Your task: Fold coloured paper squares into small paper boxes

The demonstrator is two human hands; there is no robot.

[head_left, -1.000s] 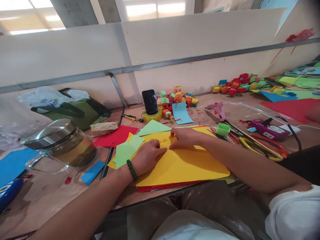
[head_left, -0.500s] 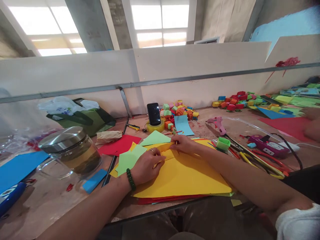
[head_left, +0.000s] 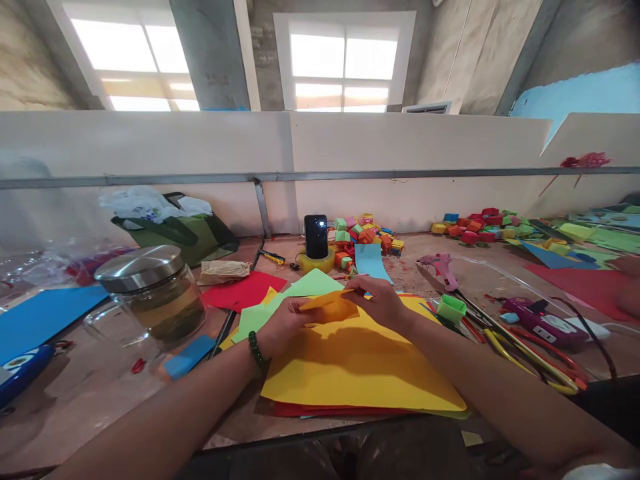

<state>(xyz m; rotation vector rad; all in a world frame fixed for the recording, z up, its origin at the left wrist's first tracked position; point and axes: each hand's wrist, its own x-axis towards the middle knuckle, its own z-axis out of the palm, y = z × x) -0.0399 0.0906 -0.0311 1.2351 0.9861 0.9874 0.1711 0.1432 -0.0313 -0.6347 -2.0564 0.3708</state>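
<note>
A small orange-yellow paper piece (head_left: 331,309) is lifted just above a large yellow sheet (head_left: 360,363) that tops a stack of coloured paper. My left hand (head_left: 281,327), with a green bead bracelet at the wrist, pinches the piece's left end. My right hand (head_left: 377,301) pinches its right end from above. Both hands are closed on the piece. Light green paper pieces (head_left: 260,313) lie to the left of the stack, partly under my left hand.
A glass jar (head_left: 155,297) with a metal lid stands at the left, beside blue paper (head_left: 43,317). A phone (head_left: 316,237) stands on a tape roll before heaps of folded paper cubes (head_left: 365,233). At the right lie a glue gun (head_left: 440,263), a green cup (head_left: 451,309), scissors (head_left: 525,353).
The small piece lay pressed flat on the yellow sheet; now both hands have raised it off the sheet. The camera has tilted upward.
</note>
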